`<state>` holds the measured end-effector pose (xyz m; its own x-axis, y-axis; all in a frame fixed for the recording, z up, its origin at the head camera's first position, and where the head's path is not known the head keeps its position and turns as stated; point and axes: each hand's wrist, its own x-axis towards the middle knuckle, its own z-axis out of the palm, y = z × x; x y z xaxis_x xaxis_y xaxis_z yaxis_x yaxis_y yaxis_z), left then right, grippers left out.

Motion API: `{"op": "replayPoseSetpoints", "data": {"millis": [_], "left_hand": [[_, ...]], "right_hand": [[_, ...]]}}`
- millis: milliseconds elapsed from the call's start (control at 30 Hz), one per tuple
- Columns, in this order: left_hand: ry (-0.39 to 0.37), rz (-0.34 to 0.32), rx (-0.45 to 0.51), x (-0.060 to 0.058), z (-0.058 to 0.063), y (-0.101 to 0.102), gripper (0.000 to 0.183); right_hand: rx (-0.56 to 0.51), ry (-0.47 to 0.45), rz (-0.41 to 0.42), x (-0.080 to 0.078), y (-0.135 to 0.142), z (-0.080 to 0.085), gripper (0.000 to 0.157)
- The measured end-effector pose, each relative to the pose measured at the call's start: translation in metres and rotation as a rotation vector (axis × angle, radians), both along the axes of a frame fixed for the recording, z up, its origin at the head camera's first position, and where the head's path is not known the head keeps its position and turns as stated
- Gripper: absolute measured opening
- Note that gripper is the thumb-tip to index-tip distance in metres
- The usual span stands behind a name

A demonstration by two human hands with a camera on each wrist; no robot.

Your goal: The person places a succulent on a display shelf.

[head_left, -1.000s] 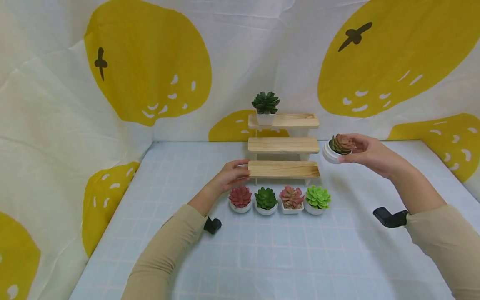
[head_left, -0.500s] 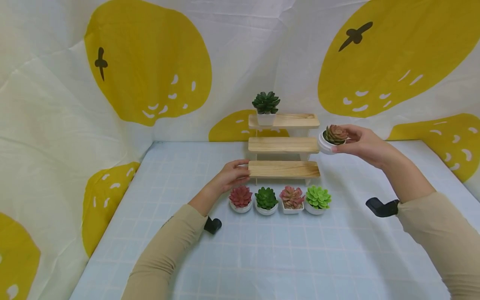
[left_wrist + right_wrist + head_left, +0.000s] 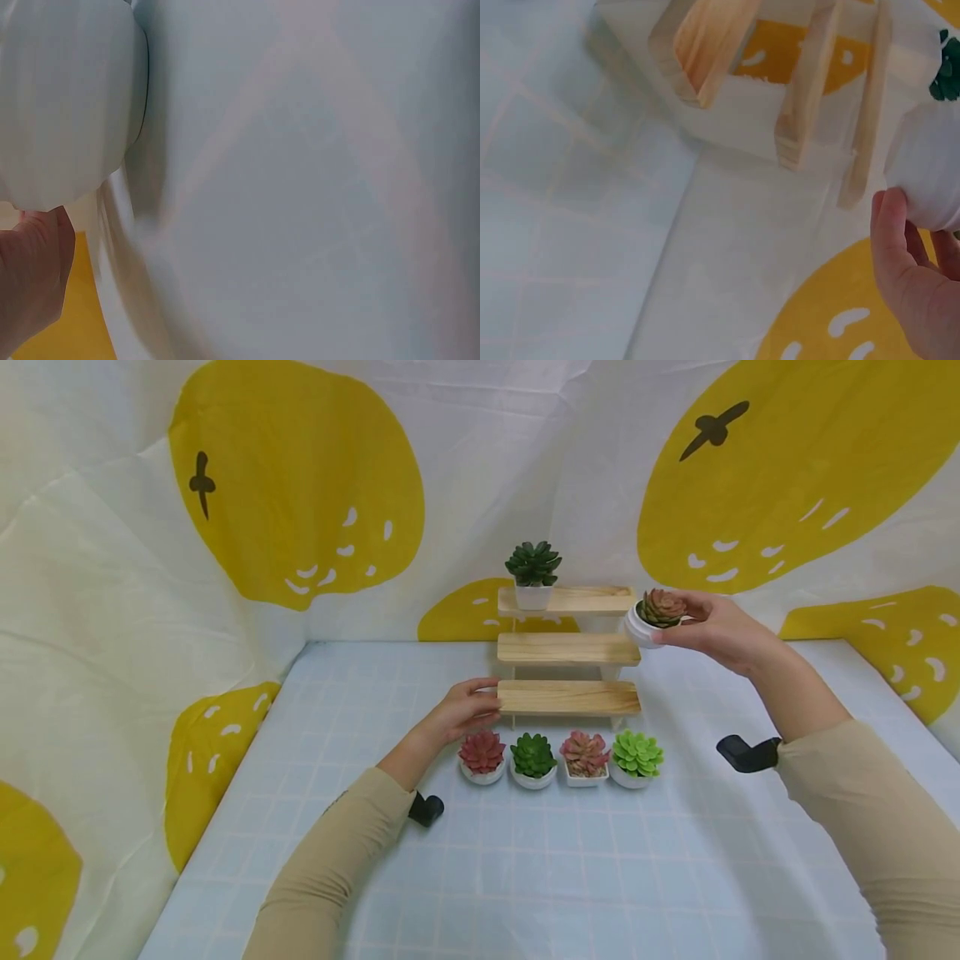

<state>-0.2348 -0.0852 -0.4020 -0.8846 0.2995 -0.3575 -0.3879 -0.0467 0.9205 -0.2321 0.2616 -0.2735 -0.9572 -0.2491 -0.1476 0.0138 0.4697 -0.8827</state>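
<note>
My right hand [image 3: 716, 625] holds a small white round pot with a reddish-green succulent [image 3: 662, 608], tilted, at the right end of the upper steps of a three-step wooden shelf [image 3: 567, 648]. Seen from the right wrist, thumb and fingers grip the white pot [image 3: 930, 169] beside the step ends. My left hand [image 3: 463, 710] grips the left end of the lowest step. A dark green succulent in a white pot [image 3: 532, 575] stands on the left of the top step. In the left wrist view a white pot [image 3: 67, 97] partly covers the left hand [image 3: 34, 277].
In front of the shelf stands a row of potted succulents: dark red [image 3: 482, 758], green [image 3: 533, 762], pink [image 3: 584, 760] and light green [image 3: 637, 760]. The table has a pale blue checked cover [image 3: 555, 877]. Behind hangs a white cloth [image 3: 480, 460] with yellow fruit shapes.
My right hand has carried the reddish-green succulent leftward and up, from right of the shelf to the right end of its upper steps. The left hand stays in place.
</note>
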Motion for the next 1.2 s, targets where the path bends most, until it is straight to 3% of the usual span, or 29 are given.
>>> {"op": "replayPoseSetpoints", "data": {"millis": [367, 767, 1200], "left_hand": [[-0.005, -0.008, 0.007, 0.000, 0.000, -0.001, 0.051], [-0.013, -0.004, 0.019, -0.001, 0.000, -0.001, 0.051], [-0.026, 0.001, 0.024, -0.002, 0.000, 0.000, 0.051]], "right_hand": [[-0.012, 0.004, -0.030, -0.016, -0.014, 0.007, 0.077], [-0.160, -0.003, -0.106, -0.038, -0.034, 0.013, 0.076], [-0.215, -0.010, -0.163, -0.055, -0.049, 0.011, 0.075]]}}
